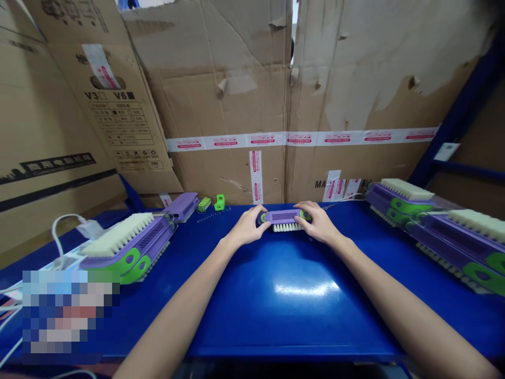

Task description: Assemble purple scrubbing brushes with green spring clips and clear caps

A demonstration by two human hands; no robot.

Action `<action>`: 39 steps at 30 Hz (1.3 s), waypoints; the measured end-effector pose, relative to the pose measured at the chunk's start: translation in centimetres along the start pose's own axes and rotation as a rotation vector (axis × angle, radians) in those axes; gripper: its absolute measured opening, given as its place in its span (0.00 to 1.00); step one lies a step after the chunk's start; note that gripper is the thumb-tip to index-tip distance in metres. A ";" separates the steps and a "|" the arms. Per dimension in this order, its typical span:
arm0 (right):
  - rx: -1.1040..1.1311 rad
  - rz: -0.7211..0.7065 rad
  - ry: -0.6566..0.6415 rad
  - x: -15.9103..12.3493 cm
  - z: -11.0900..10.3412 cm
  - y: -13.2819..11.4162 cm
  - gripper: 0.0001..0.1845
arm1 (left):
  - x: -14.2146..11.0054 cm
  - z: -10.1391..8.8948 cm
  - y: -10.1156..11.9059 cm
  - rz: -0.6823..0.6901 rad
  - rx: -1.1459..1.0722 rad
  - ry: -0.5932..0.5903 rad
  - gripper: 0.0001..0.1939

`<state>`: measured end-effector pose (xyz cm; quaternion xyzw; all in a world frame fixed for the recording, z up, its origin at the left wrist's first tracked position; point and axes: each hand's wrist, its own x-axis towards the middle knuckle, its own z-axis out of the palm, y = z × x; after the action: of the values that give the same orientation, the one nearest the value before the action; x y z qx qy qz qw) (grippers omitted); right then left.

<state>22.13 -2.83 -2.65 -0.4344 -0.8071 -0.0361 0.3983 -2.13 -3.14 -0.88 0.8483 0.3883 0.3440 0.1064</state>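
A purple brush (282, 218) with green end pieces and white bristles pointing down sits at the far middle of the blue table (292, 295). My left hand (248, 226) grips its left end with curled fingers. My right hand (317, 222) grips its right end the same way. Both forearms reach straight out over the table.
A stack of purple-and-green brushes (126, 245) lies at the left, another stack (442, 226) at the right. A loose purple body (182, 205) and two small green parts (212, 203) lie at the back left. Cardboard walls (236, 105) stand behind. White cables (63, 223) trail at the left.
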 end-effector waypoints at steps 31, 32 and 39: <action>-0.205 0.073 -0.043 -0.4 0.4 -2.3 0.19 | 0.1 -0.3 5.7 -0.018 0.424 -0.232 0.23; -0.204 0.086 -0.055 -0.4 0.6 -2.0 0.19 | 0.2 -0.1 5.3 -0.077 0.459 -0.198 0.22; -0.158 0.101 -0.095 -0.7 1.2 -1.4 0.20 | 2.3 -3.4 0.5 -0.379 0.619 -0.069 0.27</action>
<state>20.54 -3.67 -3.51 -0.5057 -0.7969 -0.0591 0.3253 -3.03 -2.07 3.06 0.7644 0.6204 0.1557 -0.0807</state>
